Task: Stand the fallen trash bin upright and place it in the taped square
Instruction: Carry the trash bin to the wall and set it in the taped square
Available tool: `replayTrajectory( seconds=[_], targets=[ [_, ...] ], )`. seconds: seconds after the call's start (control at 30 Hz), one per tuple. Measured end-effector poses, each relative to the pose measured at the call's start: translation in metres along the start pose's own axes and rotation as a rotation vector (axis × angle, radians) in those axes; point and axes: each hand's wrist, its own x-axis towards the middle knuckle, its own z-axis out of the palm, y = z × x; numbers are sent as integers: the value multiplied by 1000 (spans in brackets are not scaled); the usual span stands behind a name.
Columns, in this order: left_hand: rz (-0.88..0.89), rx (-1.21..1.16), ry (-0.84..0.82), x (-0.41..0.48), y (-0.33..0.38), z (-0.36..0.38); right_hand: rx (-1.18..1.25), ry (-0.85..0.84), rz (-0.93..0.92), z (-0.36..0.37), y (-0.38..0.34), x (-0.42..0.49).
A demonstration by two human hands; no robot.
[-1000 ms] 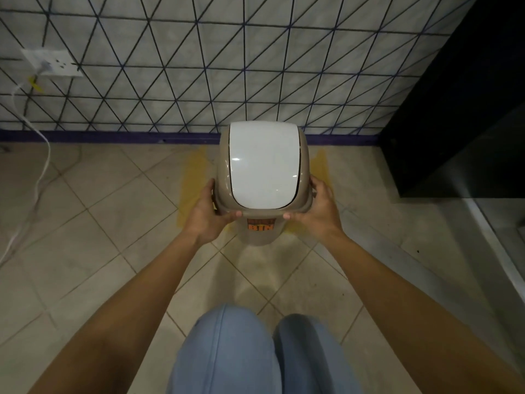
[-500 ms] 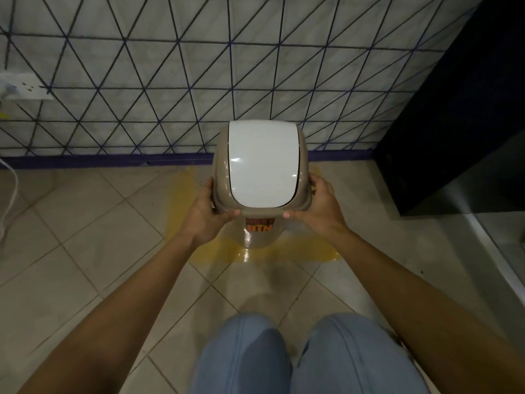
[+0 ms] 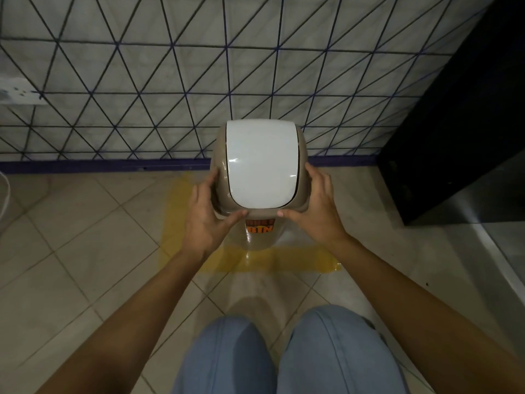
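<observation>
The beige trash bin [image 3: 302,200] with a white swing lid and an orange label stands upright, seen from above. Its base sits inside the yellow taped square [image 3: 272,260] on the tiled floor, close to the wall. My left hand [image 3: 206,220] grips the left side of the bin's top, thumb on the front rim. My right hand [image 3: 316,214] holds the right side the same way. The far edge of the taped square is hidden behind the bin.
A tiled wall with a dark triangle pattern [image 3: 142,81] rises right behind the bin, with a purple skirting strip at its foot. A black cabinet [image 3: 460,123] stands at the right. A wall socket [image 3: 17,92] is at the far left. My knees in blue jeans [image 3: 284,354] are below.
The bin has moved forward toward the wall and down, from above the square's front edge to inside it. Both hands stayed on its top.
</observation>
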Motion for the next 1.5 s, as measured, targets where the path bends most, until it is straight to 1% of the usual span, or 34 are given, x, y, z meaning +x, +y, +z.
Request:
replayTrajectory(
  seconds=[0.13,0.27,0.6,0.97,1.1,1.3,1.5],
  targets=[
    [36,16,-12,5,-2,2,15,-12,11,4,1,3],
    [24,42,-13,14,-2,2,12,-1,4,7,1,10],
    [62,34,4,46,-4,11,-29,-17,-3,12,-4,48],
    [-36,34,-25,86,-3,21,-33,-1,26,21,-5,92],
    [-110,15,-28,103,-6,23,-65,-12,29,23,-4,103],
    [-114,34,-48,118,-12,24,-95,-69,12,17,-1,114],
    [-113,23,-35,120,-16,26,-84,-70,15,16,1,116]
  ],
)
